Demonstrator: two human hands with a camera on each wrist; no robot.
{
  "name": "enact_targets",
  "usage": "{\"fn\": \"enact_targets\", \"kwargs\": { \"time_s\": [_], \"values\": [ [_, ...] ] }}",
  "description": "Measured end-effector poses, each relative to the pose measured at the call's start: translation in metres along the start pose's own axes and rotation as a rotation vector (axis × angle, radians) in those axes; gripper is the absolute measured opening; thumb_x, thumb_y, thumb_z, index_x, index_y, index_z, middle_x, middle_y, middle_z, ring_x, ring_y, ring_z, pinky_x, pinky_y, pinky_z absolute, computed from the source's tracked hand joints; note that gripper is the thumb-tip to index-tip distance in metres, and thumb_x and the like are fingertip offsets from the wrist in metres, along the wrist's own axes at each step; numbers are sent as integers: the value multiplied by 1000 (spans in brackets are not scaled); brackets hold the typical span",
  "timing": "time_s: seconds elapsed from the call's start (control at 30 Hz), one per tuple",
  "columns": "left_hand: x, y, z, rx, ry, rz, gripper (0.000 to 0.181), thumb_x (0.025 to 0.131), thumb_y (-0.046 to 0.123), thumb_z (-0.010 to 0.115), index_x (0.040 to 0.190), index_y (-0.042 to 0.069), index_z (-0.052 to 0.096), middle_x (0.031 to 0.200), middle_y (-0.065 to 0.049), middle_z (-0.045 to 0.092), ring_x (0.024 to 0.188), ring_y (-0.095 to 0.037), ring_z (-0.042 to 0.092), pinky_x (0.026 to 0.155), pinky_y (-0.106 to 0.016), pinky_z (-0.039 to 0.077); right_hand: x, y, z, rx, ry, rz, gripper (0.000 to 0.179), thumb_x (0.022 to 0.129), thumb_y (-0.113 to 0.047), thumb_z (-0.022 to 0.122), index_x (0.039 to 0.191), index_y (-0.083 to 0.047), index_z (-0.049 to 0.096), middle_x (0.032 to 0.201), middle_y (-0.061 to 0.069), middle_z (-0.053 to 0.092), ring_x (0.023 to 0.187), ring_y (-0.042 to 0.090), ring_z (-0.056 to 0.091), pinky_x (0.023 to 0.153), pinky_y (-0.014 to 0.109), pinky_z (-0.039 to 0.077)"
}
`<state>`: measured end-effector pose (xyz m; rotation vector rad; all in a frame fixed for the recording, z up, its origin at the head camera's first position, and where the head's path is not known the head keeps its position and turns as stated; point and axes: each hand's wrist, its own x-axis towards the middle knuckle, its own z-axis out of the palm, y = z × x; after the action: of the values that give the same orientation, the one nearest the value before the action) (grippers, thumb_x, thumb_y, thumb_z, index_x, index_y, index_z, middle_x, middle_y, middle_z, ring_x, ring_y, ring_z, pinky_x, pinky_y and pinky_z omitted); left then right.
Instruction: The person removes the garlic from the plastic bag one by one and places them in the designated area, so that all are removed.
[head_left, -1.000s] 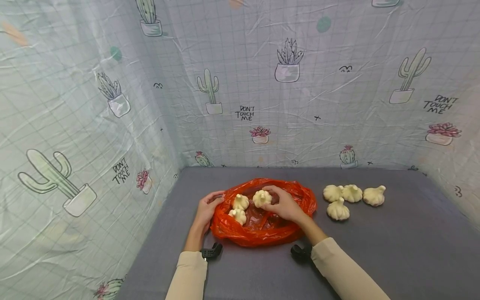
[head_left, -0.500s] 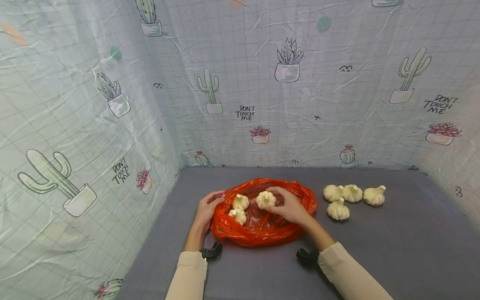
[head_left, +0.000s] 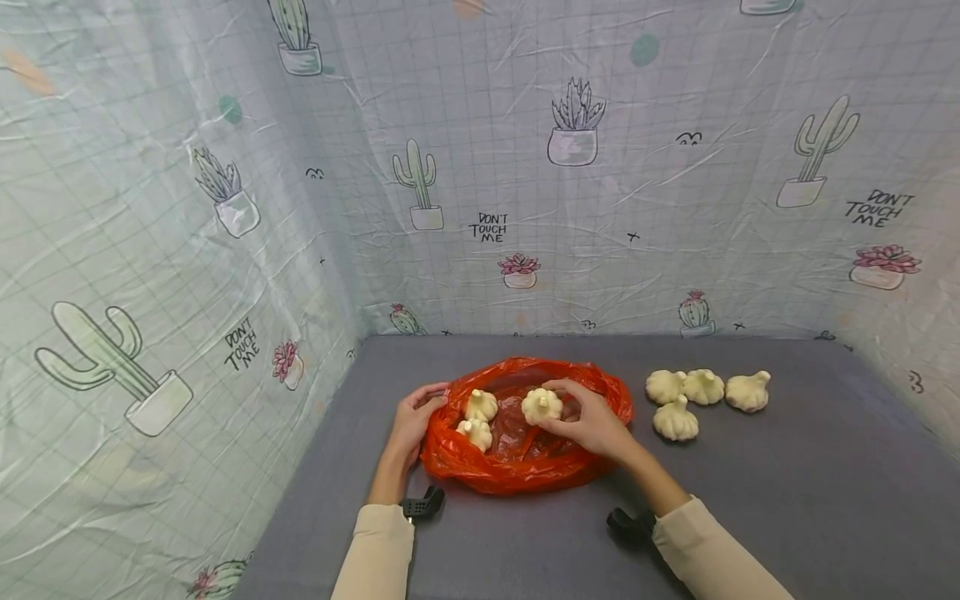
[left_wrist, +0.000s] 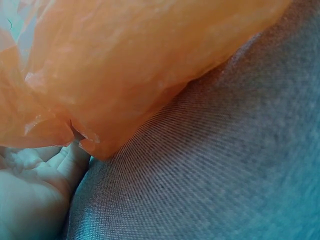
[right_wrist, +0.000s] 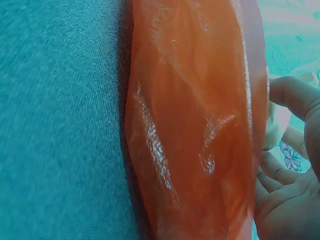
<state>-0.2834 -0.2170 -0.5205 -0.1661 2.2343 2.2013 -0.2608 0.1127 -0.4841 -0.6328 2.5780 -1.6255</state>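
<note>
A red plastic bag lies on the table with its mouth spread wide. At its left rim my left hand holds the plastic, thumb on the edge; in the left wrist view part of that hand shows below the orange-looking film. Thumb and fingers of my right hand pinch a garlic bulb over the bag's opening. Two more bulbs sit inside at the left, a rear bulb and a front bulb. From the right wrist, the bag's side hides most of the held bulb.
To the right of the bag several garlic bulbs lie loosely grouped on the grey table. Behind and to the left hangs a sheet printed with cacti. A black wrist camera is strapped at my left wrist.
My right hand has drawn back to the right and slightly toward me, with the garlic bulb still pinched, away from the two bulbs in the bag. My left hand stays at the rim.
</note>
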Motion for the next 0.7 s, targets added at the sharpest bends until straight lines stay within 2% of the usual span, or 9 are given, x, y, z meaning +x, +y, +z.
{"fn": "enact_targets", "kwargs": {
  "time_s": [0.2, 0.47, 0.7],
  "values": [
    [3, -5, -1, -4, 5, 12, 33, 100, 15, 64, 132, 8, 67, 126, -8, 69, 109, -16, 67, 96, -34, 57, -7, 0, -6, 29, 1, -5, 59, 85, -17, 84, 138, -8, 59, 122, 19, 66, 89, 20, 67, 71, 21, 55],
    [2, -4, 0, -6, 9, 14, 32, 100, 18, 65, 132, 11, 68, 128, -9, 68, 110, -17, 66, 97, -35, 57, -19, 0, -17, -28, 10, 4, 59, 84, -24, 85, 137, -12, 60, 120, 14, 65, 84, 15, 64, 73, 23, 57],
    [1, -4, 0, -6, 6, 19, 32, 100, 18, 66, 131, 11, 69, 127, -8, 69, 109, -17, 67, 95, -32, 58, -30, 1, -27, -47, 16, -11, 61, 83, -26, 86, 137, -13, 60, 110, 11, 65, 79, 13, 66, 70, 24, 58]
  ]
}}
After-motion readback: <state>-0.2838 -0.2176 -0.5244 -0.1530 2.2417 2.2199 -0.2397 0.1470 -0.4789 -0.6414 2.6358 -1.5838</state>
